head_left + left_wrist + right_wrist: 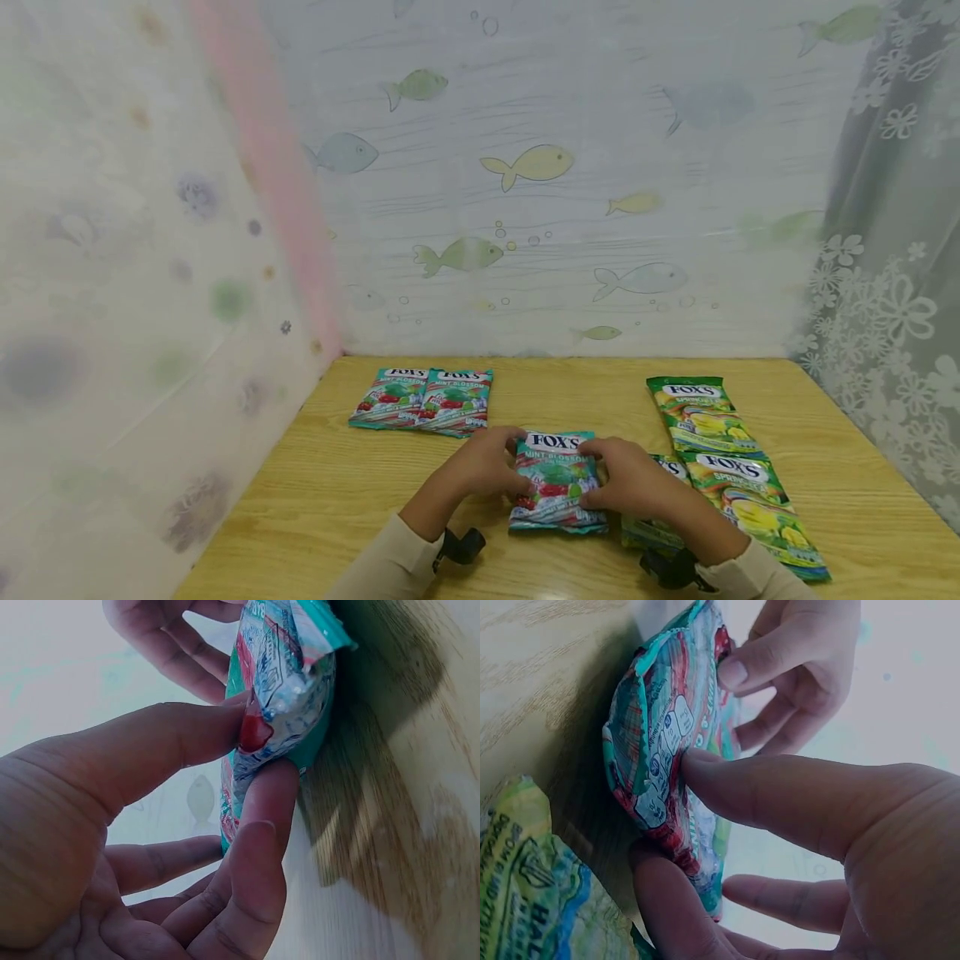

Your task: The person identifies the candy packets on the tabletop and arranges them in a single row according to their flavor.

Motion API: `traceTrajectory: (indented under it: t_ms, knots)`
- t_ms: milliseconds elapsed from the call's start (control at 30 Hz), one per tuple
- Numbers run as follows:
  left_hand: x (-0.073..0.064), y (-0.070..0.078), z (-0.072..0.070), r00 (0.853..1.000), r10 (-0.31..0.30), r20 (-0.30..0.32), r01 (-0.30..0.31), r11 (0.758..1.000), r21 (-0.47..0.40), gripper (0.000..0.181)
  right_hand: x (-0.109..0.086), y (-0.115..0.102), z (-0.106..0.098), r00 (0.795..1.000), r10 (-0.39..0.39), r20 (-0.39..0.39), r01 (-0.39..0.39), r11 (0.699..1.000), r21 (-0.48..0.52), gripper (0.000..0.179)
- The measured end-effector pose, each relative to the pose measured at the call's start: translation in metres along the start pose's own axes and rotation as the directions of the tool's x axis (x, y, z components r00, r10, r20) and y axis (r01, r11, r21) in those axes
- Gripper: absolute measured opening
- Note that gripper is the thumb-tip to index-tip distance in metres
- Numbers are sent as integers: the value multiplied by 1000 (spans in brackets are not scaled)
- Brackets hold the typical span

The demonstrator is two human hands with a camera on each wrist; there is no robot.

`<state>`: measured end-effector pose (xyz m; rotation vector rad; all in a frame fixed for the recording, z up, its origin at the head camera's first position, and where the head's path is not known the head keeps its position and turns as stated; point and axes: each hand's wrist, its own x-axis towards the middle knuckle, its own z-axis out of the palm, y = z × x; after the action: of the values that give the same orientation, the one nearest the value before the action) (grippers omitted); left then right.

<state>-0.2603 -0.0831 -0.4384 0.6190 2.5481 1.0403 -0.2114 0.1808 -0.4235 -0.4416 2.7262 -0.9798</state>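
A teal Fox's Mint Blossom candy bag (557, 479) is in front of me, between both hands. My left hand (489, 465) pinches its left edge, thumb on the printed face and fingers at the back, as the left wrist view of the bag (289, 697) shows. On the other side my right hand (626, 479) pinches the right edge; in the right wrist view its thumb (765, 799) presses the front and a finger lies underneath. Behind the right hand, a green-and-yellow Fox's bag (641, 533) is partly covered by that hand and wrist.
Two more Mint Blossom bags (390, 400) overlap at the back left of the wooden table (360, 500). At the right lie a far green Fox's bag (703, 417) and a nearer one (757, 512), their ends meeting. A fish-patterned curtain (465, 317) hangs along the table's back edge.
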Motion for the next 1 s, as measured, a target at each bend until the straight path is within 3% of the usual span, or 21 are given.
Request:
traceTrajectory:
  t_ms: [500,1000]
  knots:
    - [-1,5,-2,999,-26,-43,26,1000,1,80,0,-2,-3,999,2,-34,-3,1000,-30,71]
    - [0,4,-1,996,-9,-89,7,1000,-21,72,-2,-3,-9,997,-26,-70,22,998,-61,74]
